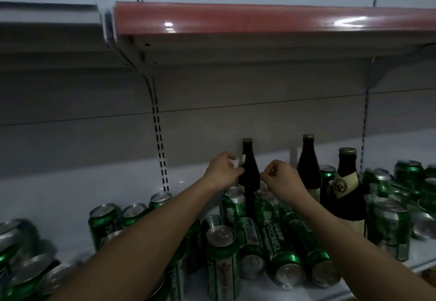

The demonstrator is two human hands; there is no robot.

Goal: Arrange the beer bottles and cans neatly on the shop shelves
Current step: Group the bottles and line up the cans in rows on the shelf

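Observation:
A dark beer bottle [248, 171] stands upright among the cans near the back panel. My left hand [221, 171] holds its neck and shoulder from the left. My right hand [280, 179] has curled fingers pinched against its right shoulder. Two more dark bottles stand to the right, a tall one [308, 161] at the back and one with a cream label [348, 187] nearer me. Several green beer cans [221, 253] are strewn over the shelf, some upright, some lying on their sides [280, 241]. My forearms hide a few of them.
The white lower shelf [70, 190] has bare room at the back left. A shelf with a red front strip [236, 18] hangs overhead, above the bottle tops. More cans are piled at the far left [21, 253] and far right [408, 173].

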